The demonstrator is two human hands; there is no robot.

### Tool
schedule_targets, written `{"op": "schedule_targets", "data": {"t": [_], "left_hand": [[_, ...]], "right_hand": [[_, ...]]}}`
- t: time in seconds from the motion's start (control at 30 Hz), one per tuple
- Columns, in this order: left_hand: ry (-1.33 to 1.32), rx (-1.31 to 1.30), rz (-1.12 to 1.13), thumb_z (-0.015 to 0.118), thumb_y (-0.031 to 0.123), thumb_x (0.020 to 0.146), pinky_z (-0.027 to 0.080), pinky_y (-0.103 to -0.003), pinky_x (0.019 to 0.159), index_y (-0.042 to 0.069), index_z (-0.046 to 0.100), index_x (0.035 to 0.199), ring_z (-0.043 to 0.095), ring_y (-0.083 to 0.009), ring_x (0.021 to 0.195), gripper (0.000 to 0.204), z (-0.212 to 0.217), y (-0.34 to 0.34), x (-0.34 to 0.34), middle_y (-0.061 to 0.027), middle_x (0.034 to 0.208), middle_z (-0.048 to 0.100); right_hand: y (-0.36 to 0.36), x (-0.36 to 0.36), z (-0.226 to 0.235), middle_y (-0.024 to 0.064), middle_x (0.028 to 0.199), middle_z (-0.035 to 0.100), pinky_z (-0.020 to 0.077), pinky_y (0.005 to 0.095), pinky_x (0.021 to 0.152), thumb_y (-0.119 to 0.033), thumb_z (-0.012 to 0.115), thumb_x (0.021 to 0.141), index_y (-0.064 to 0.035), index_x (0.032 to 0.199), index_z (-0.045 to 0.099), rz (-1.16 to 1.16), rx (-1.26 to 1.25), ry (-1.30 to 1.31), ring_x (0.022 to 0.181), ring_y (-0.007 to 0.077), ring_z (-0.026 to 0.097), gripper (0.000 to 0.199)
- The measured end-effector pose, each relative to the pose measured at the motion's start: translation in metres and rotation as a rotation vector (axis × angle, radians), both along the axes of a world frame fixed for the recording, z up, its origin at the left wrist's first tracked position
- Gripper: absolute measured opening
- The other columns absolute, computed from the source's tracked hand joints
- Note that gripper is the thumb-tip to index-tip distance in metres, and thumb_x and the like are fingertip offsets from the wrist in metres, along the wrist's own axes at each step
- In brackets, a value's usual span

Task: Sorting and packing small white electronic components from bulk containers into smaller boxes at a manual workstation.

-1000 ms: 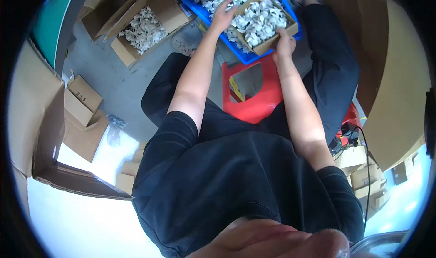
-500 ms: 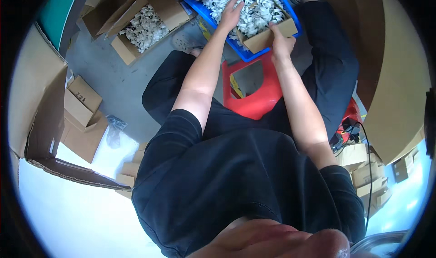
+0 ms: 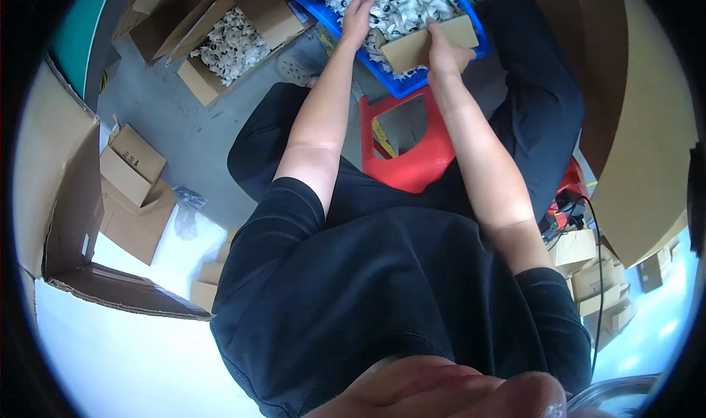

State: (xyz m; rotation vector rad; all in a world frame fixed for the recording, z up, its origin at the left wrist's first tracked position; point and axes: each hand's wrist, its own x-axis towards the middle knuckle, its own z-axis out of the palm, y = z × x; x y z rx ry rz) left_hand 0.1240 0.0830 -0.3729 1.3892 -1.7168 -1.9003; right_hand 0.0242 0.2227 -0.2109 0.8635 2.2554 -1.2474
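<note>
A blue plastic bin (image 3: 403, 87) heaped with small white pieces (image 3: 408, 6), some with dark round spots, stands at the top middle. My right hand (image 3: 447, 54) grips the near wall of a small cardboard box (image 3: 403, 52) in the bin, its thumb over the upper edge. White pieces surround the box; how full it is cannot be made out. My left hand (image 3: 356, 24) is at the bin's left side, over the white pieces, fingers stretched out and holding nothing I can see. Its fingertips point away from me, left of the box.
An open carton (image 3: 198, 79) of similar white pieces stands on the floor to the left. A red plastic stool (image 3: 404, 171) is between my legs. Large cardboard sheets (image 3: 651, 124) rise at the right, and another big carton (image 3: 73, 190) at the left. A black cable (image 3: 599, 293) hangs at lower right.
My right hand and the cardboard box have shifted a little left and away from me. My left hand has moved left, from the middle of the pile toward the bin's left side.
</note>
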Motion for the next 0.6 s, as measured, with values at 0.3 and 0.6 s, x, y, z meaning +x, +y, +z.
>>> {"op": "schedule_targets", "data": {"t": [0.3, 0.6], "left_hand": [[0.002, 0.084, 0.003, 0.064, 0.036, 0.098, 0.045, -0.032, 0.099, 0.004, 0.059, 0.140, 0.059, -0.0225, 0.117, 0.053, 0.002, 0.001, -0.001, -0.0138, 0.130, 0.065], [0.029, 0.121, 0.034, 0.062, 0.032, 0.099, 0.040, -0.031, 0.106, 0.007, 0.058, 0.142, 0.056, -0.0206, 0.122, 0.050, 0.007, 0.008, 0.001, -0.0128, 0.133, 0.064]], "right_hand": [[0.008, 0.003, -0.035, 0.0299, 0.131, 0.054, 0.0453, 0.0415, 0.108, -0.036, 0.096, 0.064, 0.0190, 0.133, 0.034, 0.143, 0.035, 0.014, 0.122, 0.0383, 0.058, 0.108], [0.011, -0.009, -0.016, 0.0280, 0.133, 0.057, 0.0463, 0.0388, 0.107, -0.034, 0.098, 0.063, 0.0177, 0.135, 0.036, 0.110, 0.080, 0.002, 0.123, 0.0327, 0.059, 0.108]]}}
